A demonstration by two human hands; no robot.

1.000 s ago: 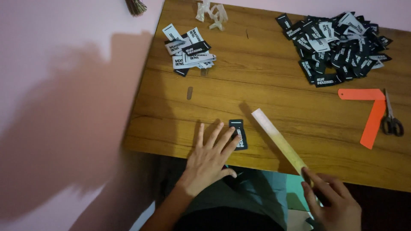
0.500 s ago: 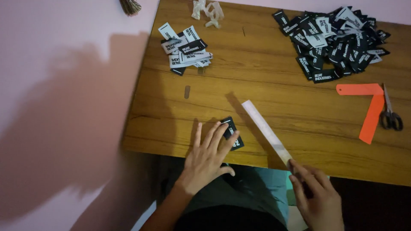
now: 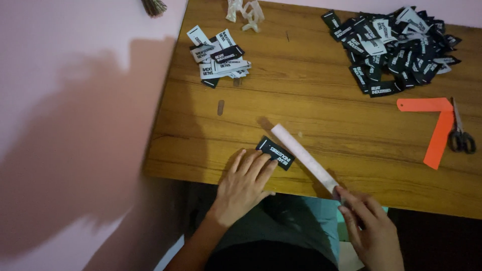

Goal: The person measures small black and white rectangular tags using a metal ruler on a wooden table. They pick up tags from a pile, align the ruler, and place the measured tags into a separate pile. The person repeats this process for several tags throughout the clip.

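My left hand lies flat at the near edge of the wooden table, its fingertips pressing on a small black fabric label. My right hand pinches the near end of a pale ruler-like strip, which slants up and to the left until its far end rests beside the label. The strip lies along the label's right side.
A small stack of black and white labels sits at the back left. A large heap of black labels is at the back right. An orange L-shaped card and scissors lie at the right. Crumpled clear plastic is at the far edge.
The strip has swung left and closer to the label, and my right hand has moved with it. My left hand still holds the label down.
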